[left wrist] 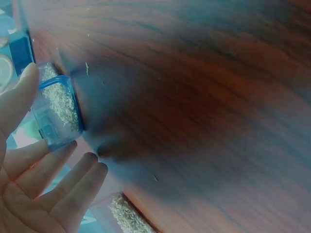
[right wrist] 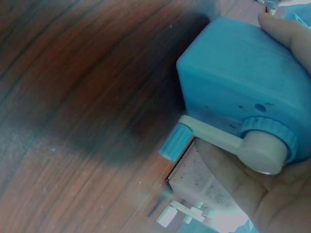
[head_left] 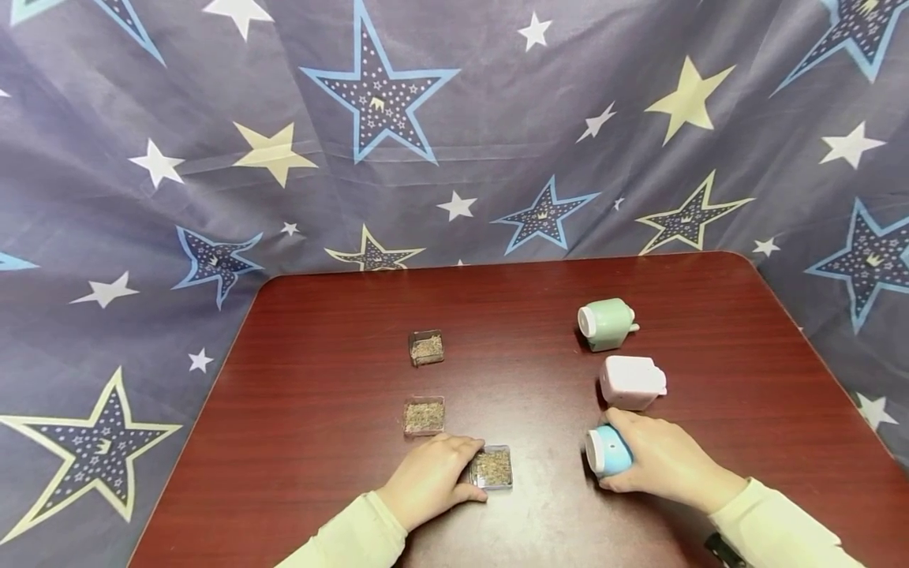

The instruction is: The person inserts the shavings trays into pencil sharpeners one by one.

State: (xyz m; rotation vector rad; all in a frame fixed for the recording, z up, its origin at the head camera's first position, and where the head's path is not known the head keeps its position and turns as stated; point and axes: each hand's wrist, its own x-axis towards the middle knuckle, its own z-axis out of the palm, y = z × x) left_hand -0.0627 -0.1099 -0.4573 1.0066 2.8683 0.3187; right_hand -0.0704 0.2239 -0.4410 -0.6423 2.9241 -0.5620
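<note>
My left hand holds a small clear plastic tray of pencil shavings between thumb and fingers, at the table's near middle. In the left wrist view, the thumb lies on one side of this tray and the fingertips on the other. To the right, my right hand grips a blue crank pencil sharpener, its round white end facing left. The right wrist view shows the sharpener's crank arm with a blue knob. Beyond it lies a pink sharpener, then a green sharpener.
Two more clear trays of shavings, a middle one and a far one, sit beyond my left hand. Everything rests on a red-brown wooden table. A star-patterned cloth hangs behind it. Small crumbs dot the tabletop.
</note>
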